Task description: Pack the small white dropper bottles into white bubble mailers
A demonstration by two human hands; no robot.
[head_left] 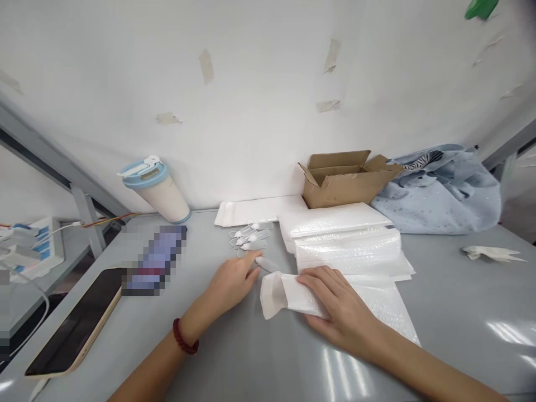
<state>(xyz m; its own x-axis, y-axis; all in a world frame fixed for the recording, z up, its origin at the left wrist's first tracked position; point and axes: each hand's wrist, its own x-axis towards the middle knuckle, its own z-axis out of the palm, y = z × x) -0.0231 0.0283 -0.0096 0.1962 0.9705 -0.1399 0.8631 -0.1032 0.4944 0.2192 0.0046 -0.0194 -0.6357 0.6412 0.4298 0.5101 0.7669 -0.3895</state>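
My left hand [235,277] has thumb and fingers closed at the white-capped end of a small clear plastic bottle [268,265]. That bottle's other end points right, near the mouth of a white bubble mailer [295,293]. My right hand [337,301] is wrapped around this mailer, and its flap end gapes toward the left. Just beyond my left fingertips lies a group of similar small bottles [254,237] with white caps and thin loops. More white bubble mailers [345,237] are stacked behind my right hand.
A flat white mailer [251,211] lies against the wall beside an open cardboard box [343,187]. A pale blue bag [444,195] stands at right, near a crumpled white piece [494,254]. At left are a tumbler [161,192], a phone [79,318] and a power strip [46,245].
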